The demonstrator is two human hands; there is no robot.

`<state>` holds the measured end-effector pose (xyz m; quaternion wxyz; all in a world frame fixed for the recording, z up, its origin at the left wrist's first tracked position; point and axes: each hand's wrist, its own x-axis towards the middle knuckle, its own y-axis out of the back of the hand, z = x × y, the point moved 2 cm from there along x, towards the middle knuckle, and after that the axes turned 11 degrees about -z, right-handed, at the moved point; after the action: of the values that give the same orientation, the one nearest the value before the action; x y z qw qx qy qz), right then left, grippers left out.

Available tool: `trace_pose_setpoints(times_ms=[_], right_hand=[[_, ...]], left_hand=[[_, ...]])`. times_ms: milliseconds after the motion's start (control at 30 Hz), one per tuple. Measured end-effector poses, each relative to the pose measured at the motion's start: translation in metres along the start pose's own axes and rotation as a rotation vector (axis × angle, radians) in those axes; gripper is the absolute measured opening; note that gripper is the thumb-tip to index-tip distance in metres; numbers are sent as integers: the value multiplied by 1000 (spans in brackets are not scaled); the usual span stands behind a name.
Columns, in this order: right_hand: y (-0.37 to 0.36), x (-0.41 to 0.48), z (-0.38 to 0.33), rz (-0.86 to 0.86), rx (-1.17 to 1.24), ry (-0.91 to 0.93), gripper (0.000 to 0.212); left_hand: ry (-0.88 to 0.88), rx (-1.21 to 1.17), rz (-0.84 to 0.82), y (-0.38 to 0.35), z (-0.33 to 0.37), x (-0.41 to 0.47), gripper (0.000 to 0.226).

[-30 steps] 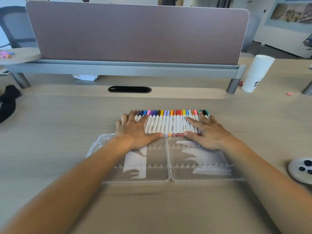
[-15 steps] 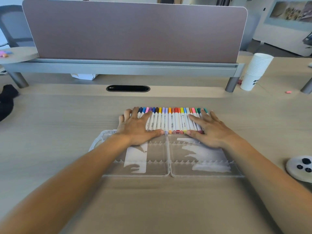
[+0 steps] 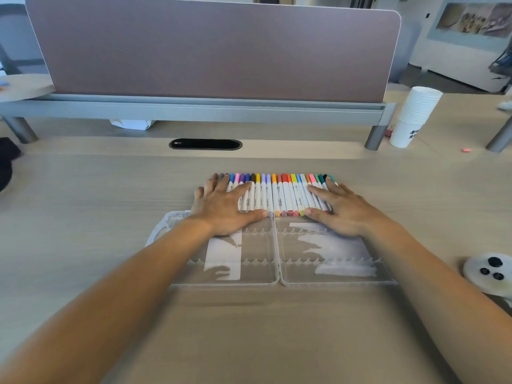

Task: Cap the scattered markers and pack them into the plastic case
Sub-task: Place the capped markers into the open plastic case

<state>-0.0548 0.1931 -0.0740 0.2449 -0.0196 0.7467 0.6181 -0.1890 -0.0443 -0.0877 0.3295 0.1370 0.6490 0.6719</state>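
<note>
Capped markers (image 3: 277,195) lie side by side in one row on the worktop (image 3: 110,203), just beyond the far rim of the open plastic case (image 3: 277,282), whose two halves appear to hold none. By this showing, capping seems complete and packing remains. The left hand (image 3: 221,206) lies flat, fingers straight, on the row's left end. The right hand (image 3: 346,212) lies likewise on the right end.
</note>
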Motion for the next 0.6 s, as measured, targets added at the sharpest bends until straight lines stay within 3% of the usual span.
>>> trace_pose_setpoints(times_ms=[267, 433, 600], right_hand=[[1, -2, 0, 29, 25, -5, 74], [-1, -16, -16, 225, 130, 13, 62], [-13, -39, -44, 323, 23, 155, 43]], left_hand=[[-14, -30, 25, 5, 1, -4, 105], [-100, -124, 121, 19, 15, -4, 69], [-163, -351, 70, 56, 20, 26, 41]])
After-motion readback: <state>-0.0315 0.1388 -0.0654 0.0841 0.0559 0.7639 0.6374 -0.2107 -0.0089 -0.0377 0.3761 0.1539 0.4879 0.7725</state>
